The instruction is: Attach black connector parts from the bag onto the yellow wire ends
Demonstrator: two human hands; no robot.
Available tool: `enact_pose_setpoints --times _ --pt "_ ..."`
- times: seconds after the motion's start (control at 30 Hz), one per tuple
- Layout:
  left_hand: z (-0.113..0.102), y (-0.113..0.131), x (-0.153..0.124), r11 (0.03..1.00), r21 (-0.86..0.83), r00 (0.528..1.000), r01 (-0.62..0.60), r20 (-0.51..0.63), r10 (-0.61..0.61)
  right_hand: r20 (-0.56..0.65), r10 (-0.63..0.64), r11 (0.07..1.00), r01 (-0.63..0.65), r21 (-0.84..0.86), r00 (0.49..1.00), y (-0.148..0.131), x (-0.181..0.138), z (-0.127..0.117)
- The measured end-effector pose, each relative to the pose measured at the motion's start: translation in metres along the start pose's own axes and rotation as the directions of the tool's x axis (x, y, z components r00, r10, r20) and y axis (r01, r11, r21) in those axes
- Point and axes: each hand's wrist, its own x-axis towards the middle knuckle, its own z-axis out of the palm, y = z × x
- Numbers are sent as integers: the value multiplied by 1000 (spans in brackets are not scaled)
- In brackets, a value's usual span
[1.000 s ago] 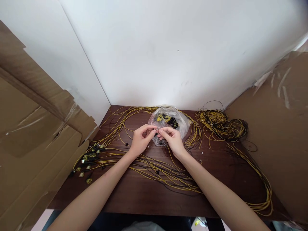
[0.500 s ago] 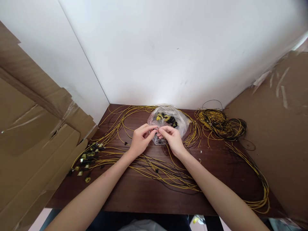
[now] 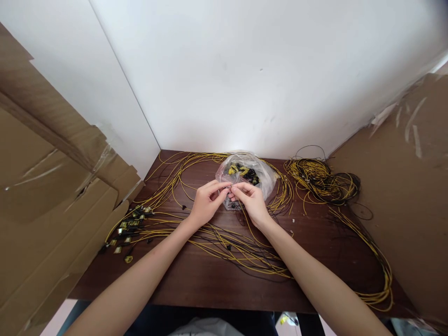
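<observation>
In front of a clear plastic bag (image 3: 269,181), my left hand (image 3: 206,204) and my right hand (image 3: 252,204) meet at the fingertips. Both are closed in a pinch. A thin yellow wire (image 3: 249,225) runs down from the fingers of my right hand, with dark wire beside it. Whatever the left fingertips pinch is too small and covered to name. Small black and yellow parts (image 3: 249,174) lie in the bag behind the hands. Beneath my forearms, long yellow and black wires (image 3: 224,239) stretch across the brown table (image 3: 196,291).
Wire ends with black and yellowish pieces (image 3: 131,225) cluster at the left. A tangled wire coil (image 3: 315,179) sits at the back right, and a curved wire bundle (image 3: 383,268) lies at the right. Cardboard panels (image 3: 49,196) and a white wall (image 3: 245,84) enclose the table.
The view has shifted very slightly. Both hands keep their fingertip pinch in front of the bag, with hardly any visible movement.
</observation>
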Motion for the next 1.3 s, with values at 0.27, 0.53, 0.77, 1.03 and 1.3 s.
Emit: enact_pose_setpoints --times 0.27,0.53,0.77,1.03,1.3 --pt "1 1 -1 999 29 999 -29 -13 29 3 -2 1000 2 -6 1000 0 0 0" --pt "1 2 -1 1000 29 999 6 -42 -4 -3 -9 994 8 -105 1000 1 -1 -1" --pt "-6 -1 0 990 131 999 -46 14 45 79 -33 960 53 -274 996 3 -2 -2" --pt "-20 -1 5 995 104 994 3 109 -15 136 -111 894 159 -420 984 10 -3 -4" --pt "-19 3 7 997 13 988 78 135 -79 139 -101 906 149 -396 985 9 -3 -4"
